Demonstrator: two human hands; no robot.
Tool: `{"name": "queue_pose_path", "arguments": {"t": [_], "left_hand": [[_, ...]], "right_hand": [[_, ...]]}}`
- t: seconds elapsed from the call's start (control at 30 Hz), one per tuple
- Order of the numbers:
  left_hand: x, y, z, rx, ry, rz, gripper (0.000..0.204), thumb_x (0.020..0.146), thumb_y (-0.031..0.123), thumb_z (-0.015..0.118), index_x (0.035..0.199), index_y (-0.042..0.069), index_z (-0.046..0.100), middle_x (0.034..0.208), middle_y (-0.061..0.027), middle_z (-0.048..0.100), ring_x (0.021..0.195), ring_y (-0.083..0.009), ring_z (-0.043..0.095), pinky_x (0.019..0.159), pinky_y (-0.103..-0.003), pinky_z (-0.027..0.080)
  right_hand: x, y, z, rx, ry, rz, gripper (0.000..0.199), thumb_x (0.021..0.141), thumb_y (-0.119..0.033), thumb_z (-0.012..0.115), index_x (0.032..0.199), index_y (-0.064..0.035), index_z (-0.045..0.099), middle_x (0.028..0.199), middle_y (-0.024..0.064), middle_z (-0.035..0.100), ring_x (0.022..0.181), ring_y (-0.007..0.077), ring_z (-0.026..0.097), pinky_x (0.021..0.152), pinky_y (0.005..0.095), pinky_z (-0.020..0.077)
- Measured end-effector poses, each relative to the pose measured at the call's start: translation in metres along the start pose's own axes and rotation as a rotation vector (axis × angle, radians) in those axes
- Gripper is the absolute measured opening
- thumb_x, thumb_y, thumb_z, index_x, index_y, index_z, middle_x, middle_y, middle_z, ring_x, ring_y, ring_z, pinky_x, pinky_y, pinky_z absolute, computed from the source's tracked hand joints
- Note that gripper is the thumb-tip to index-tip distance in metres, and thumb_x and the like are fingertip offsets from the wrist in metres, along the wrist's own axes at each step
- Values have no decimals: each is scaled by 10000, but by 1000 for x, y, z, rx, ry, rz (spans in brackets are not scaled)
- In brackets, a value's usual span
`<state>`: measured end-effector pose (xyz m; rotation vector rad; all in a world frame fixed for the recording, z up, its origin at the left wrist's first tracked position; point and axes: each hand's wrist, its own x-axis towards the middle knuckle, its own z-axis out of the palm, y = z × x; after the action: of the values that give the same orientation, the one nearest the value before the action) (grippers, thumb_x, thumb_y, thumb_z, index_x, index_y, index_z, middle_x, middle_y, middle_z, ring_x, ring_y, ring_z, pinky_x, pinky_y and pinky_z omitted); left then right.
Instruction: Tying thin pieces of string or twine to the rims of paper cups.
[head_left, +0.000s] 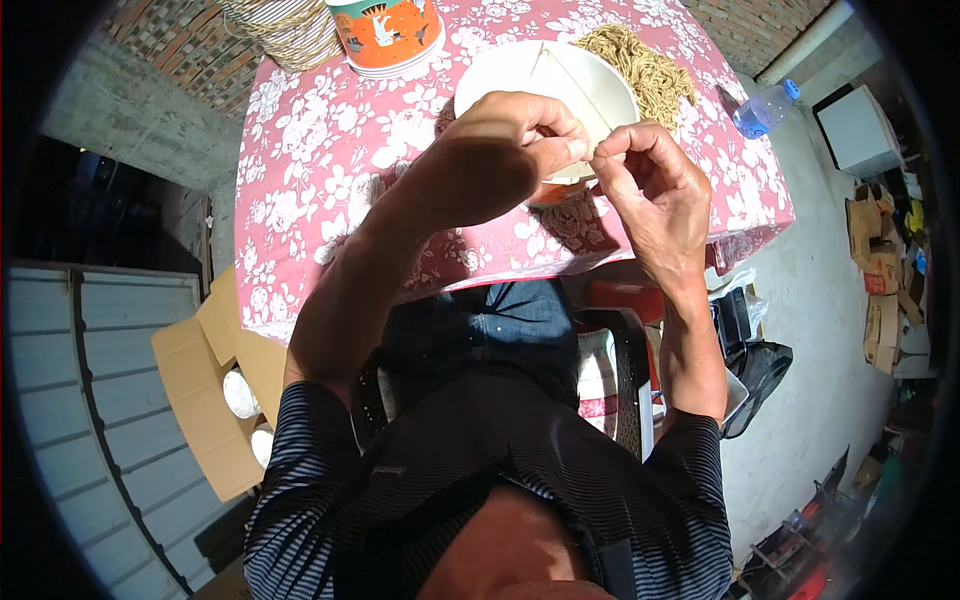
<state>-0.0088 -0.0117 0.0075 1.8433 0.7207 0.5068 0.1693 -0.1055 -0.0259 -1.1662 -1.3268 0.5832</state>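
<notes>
Left hand [525, 128] and right hand [667, 192] pinch a thin cord [580, 90], fingertips almost meeting, over a bucket [498, 75]; an uneven tug could make it slip free.

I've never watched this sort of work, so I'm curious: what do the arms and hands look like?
They're a person's: the left hand and right hand wear no visible gloves. The short, dark sleeves have fine pale stripes; no cables show.
</notes>
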Motion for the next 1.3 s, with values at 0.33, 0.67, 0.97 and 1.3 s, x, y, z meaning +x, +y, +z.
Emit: {"name": "queue_pose_path", "arguments": {"t": [0.33,0.67,0.97,1.3], "left_hand": [[1,-4,7,84,156,104,231,949,211,682,990,-9,743,796,-113,713,689,-142,637,677,-310,517],[0,-4,26,47,323,195,187,955,49,684,1125,-15,635,878,-75,725,772,-90,638,692,-247,520],[0,-12,28,38,417,309,148,953,20,684,1078,-7,611,859,-80,713,786,-112,676,670,-264,565],[-1,-15,24,438,413,549,113,921,23,690,1032,6,699,846,-111,703,763,-229,711,681,-346,559]], "right_hand": [[-4,-1,-9,-102,-16,61,87,927,-43,711,960,34,689,791,-14,628,684,35,527,607,214,443],[-6,-2,-2,-147,22,-25,56,925,-16,674,885,22,665,734,-42,597,631,11,470,557,209,389],[-3,-1,3,-152,17,47,94,931,-62,726,953,28,708,771,-10,672,652,19,535,568,207,429],[-4,7,0,-94,28,63,80,940,-62,720,950,16,704,758,-34,641,657,15,515,571,205,420]]}}
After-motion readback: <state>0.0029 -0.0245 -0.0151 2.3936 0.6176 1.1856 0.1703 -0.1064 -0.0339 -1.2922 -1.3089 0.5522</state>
